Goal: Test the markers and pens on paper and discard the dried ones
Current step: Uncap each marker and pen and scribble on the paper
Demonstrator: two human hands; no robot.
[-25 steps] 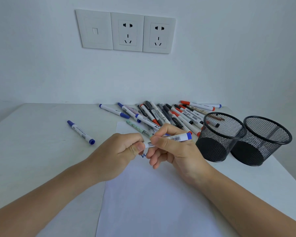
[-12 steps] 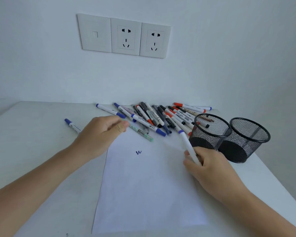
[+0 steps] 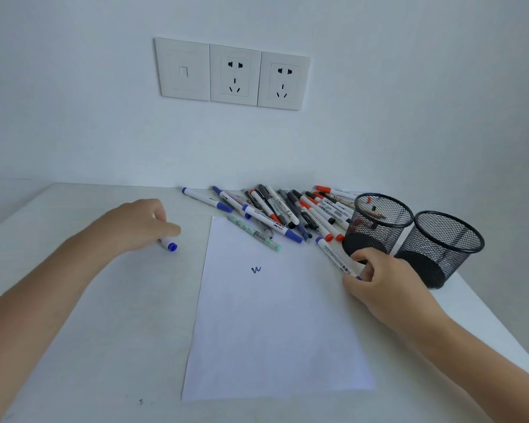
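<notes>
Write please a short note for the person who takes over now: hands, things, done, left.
Left hand: grips a white marker with blue cap lying on the white table, left of the white paper sheet.
Right hand: pinches a second white, blue-ended marker at the sheet's right edge.
Done: one blue squiggle on the sheet.
Left: pile of markers and pens to test; two black mesh cups beside it.

The left hand (image 3: 141, 225), at nine o'clock, curls its fingers over a blue-capped marker (image 3: 169, 245). The right hand (image 3: 382, 282), at four o'clock, pinches a white marker (image 3: 333, 254).
</notes>
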